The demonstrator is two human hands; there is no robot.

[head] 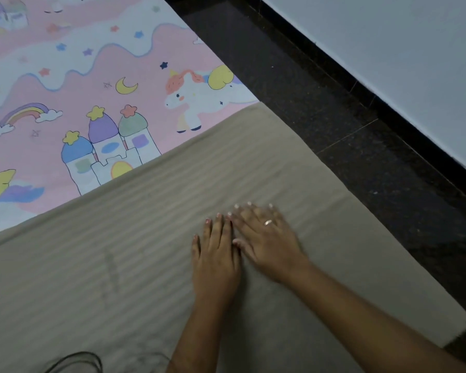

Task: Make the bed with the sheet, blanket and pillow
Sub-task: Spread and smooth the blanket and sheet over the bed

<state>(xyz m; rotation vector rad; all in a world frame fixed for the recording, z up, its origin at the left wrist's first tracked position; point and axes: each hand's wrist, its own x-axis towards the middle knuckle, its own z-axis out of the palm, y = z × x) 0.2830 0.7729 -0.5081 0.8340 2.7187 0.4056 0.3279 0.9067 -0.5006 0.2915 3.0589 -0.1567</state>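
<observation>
A pink sheet (92, 84) printed with unicorns, castles, stars and rainbows covers the bed's upper left part. Over its near end lies a beige striped blanket (119, 238), spread flat, its far edge running diagonally across the sheet. My left hand (215, 262) rests palm down on the blanket, fingers together and stretched out. Just to its right, my right hand (264, 238) also lies flat on the blanket, fingers spread, a ring on one finger, slightly blurred. The two hands touch at the thumbs. Neither holds anything. No pillow is in view.
Dark speckled stone floor (334, 117) runs along the bed's right side. Beyond it stands a pale wall (414, 49) with a black skirting. A dark curved object (76, 362) shows at the bottom edge, lying on the blanket.
</observation>
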